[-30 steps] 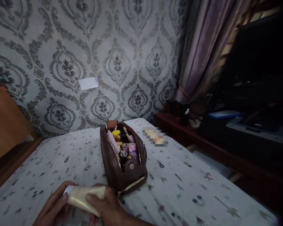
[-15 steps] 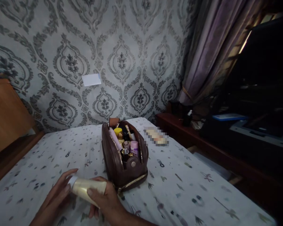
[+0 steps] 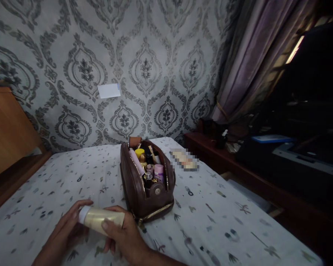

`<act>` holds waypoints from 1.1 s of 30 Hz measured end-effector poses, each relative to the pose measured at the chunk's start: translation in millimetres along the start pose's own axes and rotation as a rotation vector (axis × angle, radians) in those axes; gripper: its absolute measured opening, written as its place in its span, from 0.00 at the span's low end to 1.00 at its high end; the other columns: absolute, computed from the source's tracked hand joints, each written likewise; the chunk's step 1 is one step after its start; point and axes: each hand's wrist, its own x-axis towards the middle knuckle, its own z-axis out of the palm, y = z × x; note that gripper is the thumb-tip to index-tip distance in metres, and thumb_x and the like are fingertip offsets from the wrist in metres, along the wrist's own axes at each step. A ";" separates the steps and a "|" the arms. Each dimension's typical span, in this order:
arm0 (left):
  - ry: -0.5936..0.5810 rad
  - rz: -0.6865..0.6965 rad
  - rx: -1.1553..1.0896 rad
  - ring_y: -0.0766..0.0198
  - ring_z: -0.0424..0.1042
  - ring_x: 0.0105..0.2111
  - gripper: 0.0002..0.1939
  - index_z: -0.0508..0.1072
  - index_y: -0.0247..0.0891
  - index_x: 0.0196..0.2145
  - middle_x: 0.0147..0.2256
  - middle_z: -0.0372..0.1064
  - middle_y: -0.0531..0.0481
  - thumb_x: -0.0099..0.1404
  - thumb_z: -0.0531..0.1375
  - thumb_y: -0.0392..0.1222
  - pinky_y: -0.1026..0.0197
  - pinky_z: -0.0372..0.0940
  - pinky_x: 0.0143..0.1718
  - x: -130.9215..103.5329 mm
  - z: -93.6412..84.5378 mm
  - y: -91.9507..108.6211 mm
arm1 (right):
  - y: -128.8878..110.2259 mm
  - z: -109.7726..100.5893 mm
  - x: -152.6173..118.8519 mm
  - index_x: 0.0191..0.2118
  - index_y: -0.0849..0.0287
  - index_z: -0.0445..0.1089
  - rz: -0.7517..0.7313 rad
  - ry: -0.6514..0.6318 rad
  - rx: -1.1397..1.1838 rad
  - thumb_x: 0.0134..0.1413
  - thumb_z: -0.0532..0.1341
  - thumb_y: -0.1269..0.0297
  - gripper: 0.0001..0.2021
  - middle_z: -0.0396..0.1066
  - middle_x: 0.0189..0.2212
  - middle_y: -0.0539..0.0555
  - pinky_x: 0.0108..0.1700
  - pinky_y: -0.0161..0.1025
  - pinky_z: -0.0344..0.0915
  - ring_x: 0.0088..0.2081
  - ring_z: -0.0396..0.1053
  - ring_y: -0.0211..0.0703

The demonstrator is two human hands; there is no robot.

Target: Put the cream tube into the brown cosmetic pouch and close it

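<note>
A pale yellow squeeze tube (image 3: 96, 218) with a white cap (image 3: 83, 214) is held nearly level above the bed, its cap toward the left. My right hand (image 3: 127, 234) is closed around the flat end of the tube, with the thumb lying across its front. At the other end, my left hand (image 3: 65, 229) has its fingers about the cap, the index finger reaching past its top. Just beyond my right hand stands a brown toiletry bag (image 3: 135, 195), unzipped. Inside are a pink tube (image 3: 137, 161), a yellow lid (image 3: 139, 152), a purple-and-pink bottle (image 3: 159, 173) and several small bottles.
The bag rests on a bed with a white patterned sheet (image 3: 224, 221). A blurred-out flat item (image 3: 185, 160) lies right of it. Along the right runs a dark red ledge (image 3: 208, 147) with things on it. At left stands a wooden cabinet (image 3: 11, 129).
The view has shifted slightly. My left hand has turned a little at the cap, its thumb now less visible. The tube stays in my right hand, and the bag has not moved.
</note>
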 end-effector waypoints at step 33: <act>-0.050 0.047 -0.214 0.73 0.59 0.18 0.26 0.67 0.38 0.35 0.19 0.60 0.59 0.53 0.65 0.63 0.72 0.49 0.19 13.1 -11.2 0.1 | -3.2 -4.3 5.4 0.54 0.63 0.71 0.092 -0.052 0.116 0.46 0.60 0.32 0.40 0.73 0.22 0.54 0.19 0.32 0.60 0.23 0.70 0.41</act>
